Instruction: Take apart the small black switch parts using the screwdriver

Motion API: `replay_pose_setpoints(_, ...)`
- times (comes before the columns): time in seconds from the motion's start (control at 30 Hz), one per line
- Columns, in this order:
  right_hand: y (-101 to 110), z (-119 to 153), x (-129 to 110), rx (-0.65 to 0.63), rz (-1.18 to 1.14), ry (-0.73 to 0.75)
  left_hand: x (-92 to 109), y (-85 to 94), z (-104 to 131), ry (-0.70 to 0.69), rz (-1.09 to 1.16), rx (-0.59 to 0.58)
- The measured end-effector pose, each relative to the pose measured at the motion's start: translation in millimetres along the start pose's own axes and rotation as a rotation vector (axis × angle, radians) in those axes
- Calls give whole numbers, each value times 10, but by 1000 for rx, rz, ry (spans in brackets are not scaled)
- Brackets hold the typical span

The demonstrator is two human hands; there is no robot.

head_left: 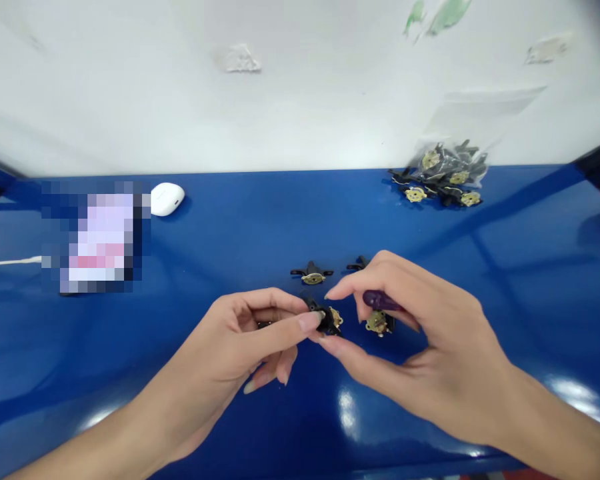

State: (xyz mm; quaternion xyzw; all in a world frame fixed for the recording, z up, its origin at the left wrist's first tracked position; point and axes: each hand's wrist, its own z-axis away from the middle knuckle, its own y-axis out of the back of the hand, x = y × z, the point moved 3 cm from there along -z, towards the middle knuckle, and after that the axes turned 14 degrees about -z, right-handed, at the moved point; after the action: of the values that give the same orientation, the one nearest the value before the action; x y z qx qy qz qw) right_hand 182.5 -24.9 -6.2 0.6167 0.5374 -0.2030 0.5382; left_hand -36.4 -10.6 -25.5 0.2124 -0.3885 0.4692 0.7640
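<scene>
Here the left hand [240, 340] and right hand [420, 333] pinch one small black part [327, 320] between closed fingers, just above the bench [230, 220]. It looks light, stiff and fiddly; best gripped by its black body, I judge.

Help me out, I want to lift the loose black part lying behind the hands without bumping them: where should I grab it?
Take the loose part by its two black side arms, coming from above and from the far side. It lies flat on the blue table, arms spread left and right, with the left hand and right hand crowding its near side.
</scene>
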Motion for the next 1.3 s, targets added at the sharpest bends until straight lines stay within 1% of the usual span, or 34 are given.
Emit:
replay_pose_setpoints(0.1,-23,4,-11,20,118,70,8,0,-1,-7,19,21)
replay_pose_setpoints(0.27,-26,36,-27,35,257,141,27,11,-16,-24,29,52)
replay_pose_setpoints(0.4,-31,90,-33,-5,367,197,18,26,-8,-39,12,52)
replay_pose_setpoints(0.53,-4,113,-70,-30,398,231,-32,64,-11,-36,5,99)
replay_pose_setpoints(0.67,-37,148,-103,-134,322,192,-63,100,-37,-23,21,168)
replay_pose_setpoints(0.7,-62,168,-113,-157,329,206,-61,104,-41,-22,14,179)
replay_pose_setpoints(0.83,-192,278,-166,-253,431,360,-31,108,-41,-20,13,212)
replay_pose_setpoints(0.9,-237,327,-178,-296,485,407,-19,108,-40,-16,29,217)
replay_pose_setpoints(0.97,-257,361,-181,-323,526,423,-15,110,-40,-14,40,216)
replay_pose_setpoints(1.03,-259,373,-174,-341,533,406,-19,114,-40,-18,45,213)
replay_pose_setpoints(1.1,-248,366,-175,-331,506,391,-29,118,-41,-19,47,206)
replay_pose_setpoints(1.2,-225,333,-209,-253,454,397,-40,123,-40,-12,49,204)
replay_pose_setpoints(1.3,-254,323,-240,-239,456,363,-34,122,-37,-4,52,204)
